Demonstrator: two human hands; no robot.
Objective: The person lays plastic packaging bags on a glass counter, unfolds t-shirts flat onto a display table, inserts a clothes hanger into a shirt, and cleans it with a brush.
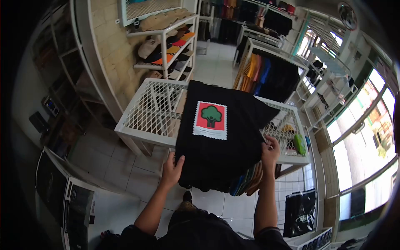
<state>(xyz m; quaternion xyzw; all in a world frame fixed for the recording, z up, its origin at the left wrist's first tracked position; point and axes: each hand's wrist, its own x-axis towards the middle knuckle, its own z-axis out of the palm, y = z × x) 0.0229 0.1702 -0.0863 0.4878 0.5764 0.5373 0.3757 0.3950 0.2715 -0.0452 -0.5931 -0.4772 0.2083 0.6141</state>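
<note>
A black T-shirt point(241, 112) lies spread over a white mesh-topped table point(146, 110), its near part hanging past the front edge. On its front is a red stamp-like print point(211, 120) with a green tree. My left hand point(171, 170) grips the shirt's lower left edge, thumb on top. At the right edge my right hand point(270, 150) pinches the cloth between thumb and fingers. The fingers under the cloth are partly hidden.
A green object point(299, 144) sits at the table's right end. Several garments hang below the table's front. Shelves of caps point(171, 50) stand behind left, and a clothes rack point(271, 71) behind right. A black plastic package point(300, 212) is at lower right.
</note>
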